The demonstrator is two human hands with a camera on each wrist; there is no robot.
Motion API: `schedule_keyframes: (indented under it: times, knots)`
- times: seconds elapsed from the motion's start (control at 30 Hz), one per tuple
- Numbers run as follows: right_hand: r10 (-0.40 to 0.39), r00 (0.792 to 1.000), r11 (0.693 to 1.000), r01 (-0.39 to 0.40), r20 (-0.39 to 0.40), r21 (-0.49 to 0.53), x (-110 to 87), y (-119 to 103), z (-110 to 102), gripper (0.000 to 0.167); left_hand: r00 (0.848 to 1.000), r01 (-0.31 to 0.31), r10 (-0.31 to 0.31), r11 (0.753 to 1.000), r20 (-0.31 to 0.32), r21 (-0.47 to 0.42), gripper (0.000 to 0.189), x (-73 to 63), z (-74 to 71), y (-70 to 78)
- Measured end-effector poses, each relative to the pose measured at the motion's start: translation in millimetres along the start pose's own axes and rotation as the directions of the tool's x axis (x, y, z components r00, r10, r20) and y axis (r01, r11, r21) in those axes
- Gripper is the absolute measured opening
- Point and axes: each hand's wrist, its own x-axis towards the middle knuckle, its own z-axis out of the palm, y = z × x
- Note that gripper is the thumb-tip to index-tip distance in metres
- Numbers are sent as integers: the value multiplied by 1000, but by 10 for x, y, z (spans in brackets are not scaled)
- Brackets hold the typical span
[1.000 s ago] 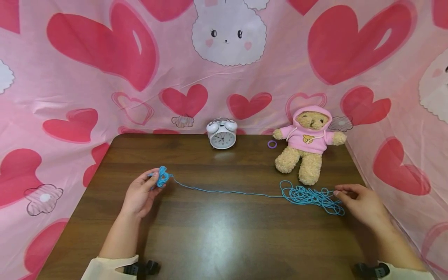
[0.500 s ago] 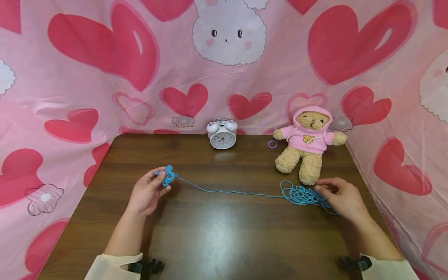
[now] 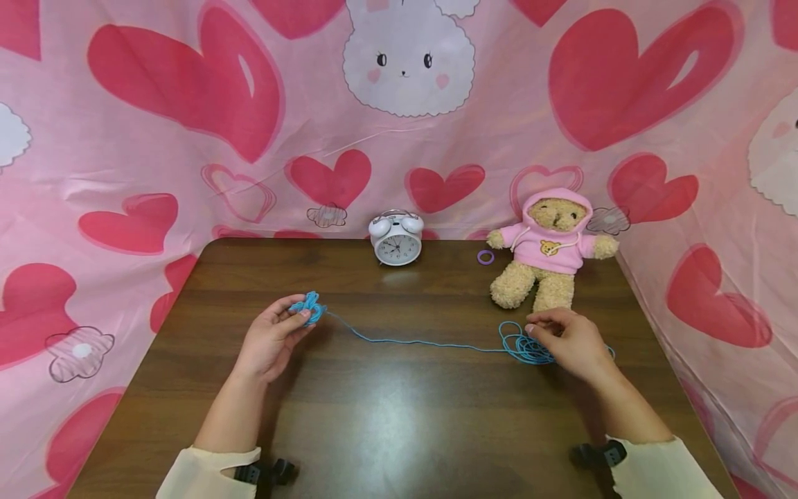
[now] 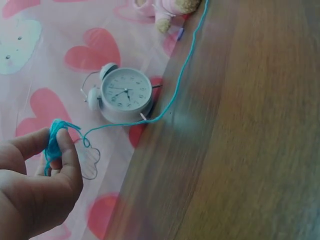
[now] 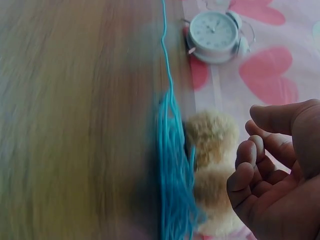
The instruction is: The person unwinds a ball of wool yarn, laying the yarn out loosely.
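Observation:
My left hand [image 3: 268, 341] pinches a small wound bundle of blue string [image 3: 312, 302] between thumb and fingers, raised above the table. In the left wrist view, a short loop hangs beside the bundle [image 4: 53, 142]. A single strand [image 3: 424, 343] runs slackly rightward from it to a loose, tangled pile of the same string [image 3: 526, 346] on the table. Over that pile hovers my right hand [image 3: 576, 343], partly hiding it. In the right wrist view the right hand's fingers [image 5: 245, 172] are loosely bent with nothing between them, apart from the string.
Behind the pile, a teddy bear [image 3: 548, 242] in a pink hoodie lies at the right back of the brown table [image 3: 386, 430]. A purple ring [image 3: 485, 257] is beside it. A white alarm clock [image 3: 397, 239] stands at the back, before a pink heart-patterned cloth [image 3: 312, 104].
My right hand has moved leftward across the string pile. The left hand, with the bundle in its fingers, has shifted a little right and away from me. Clock and bear stay put.

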Motion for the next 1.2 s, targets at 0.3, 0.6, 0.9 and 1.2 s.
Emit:
schedule_keyframes:
  times: [0.3, 0.6, 0.9, 1.2]
  knots:
    - [-19, 998, 996, 13, 63, 93, 114, -218, 257, 19, 1000, 17, -17, 1000, 4, 19, 29, 19, 114, -30]
    - [-86, 993, 983, 73, 76, 167, 189, -409, 531, 16, 999, 13, -14, 1000, 32, 22, 28, 37, 217, -56]
    - [-147, 987, 975, 132, 70, 179, 202, -621, 817, 14, 997, 3, -4, 1000, 72, 19, 22, 16, 351, -86]
    - [-212, 974, 952, 188, 77, 243, 253, -874, 1038, 14, 992, 41, -48, 997, 117, 59, 32, -3, 564, -119]
